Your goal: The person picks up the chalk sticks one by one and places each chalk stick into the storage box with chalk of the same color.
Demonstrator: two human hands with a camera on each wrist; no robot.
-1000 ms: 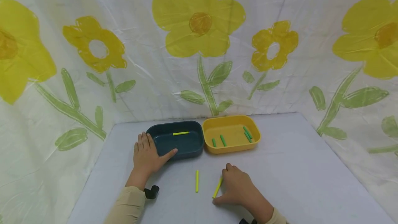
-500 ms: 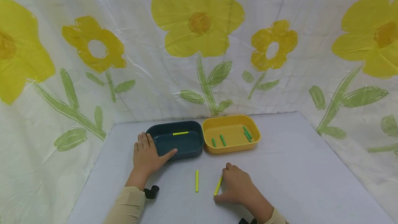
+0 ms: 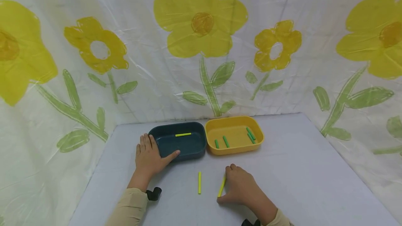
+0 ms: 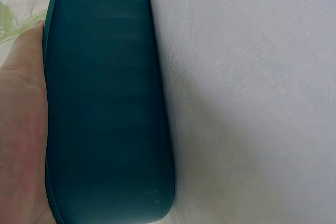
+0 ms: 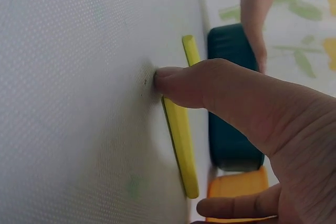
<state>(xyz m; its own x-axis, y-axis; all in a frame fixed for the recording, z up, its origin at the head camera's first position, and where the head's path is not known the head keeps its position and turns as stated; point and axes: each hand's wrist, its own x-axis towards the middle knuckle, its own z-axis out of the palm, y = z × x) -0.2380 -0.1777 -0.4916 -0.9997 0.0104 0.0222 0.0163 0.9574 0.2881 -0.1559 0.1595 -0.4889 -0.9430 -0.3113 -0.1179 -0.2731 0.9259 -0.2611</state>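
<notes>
Head view shows our right hand (image 3: pixel 240 186) now pinching the yellow-green stick (image 3: pixel 221 186), its near end shifted slightly; left hand (image 3: pixel 150 156), fingers straight, steadies the dark teal tray (image 3: pixel 177 151); pickup seems begun.

Our head cam looking forward and down over the table (image 3: pixel 282 170), both wrist cams super close and low, all 3 views share the dark teal tray (image 3: pixel 177 142) (image 4: pixel 105 103) (image 5: pixel 231 103)

Staged tabletop booth: grey table (image 3: pixel 301 170) enclosed by flower-printed plastic sheeting (image 3: pixel 201 44).
</notes>
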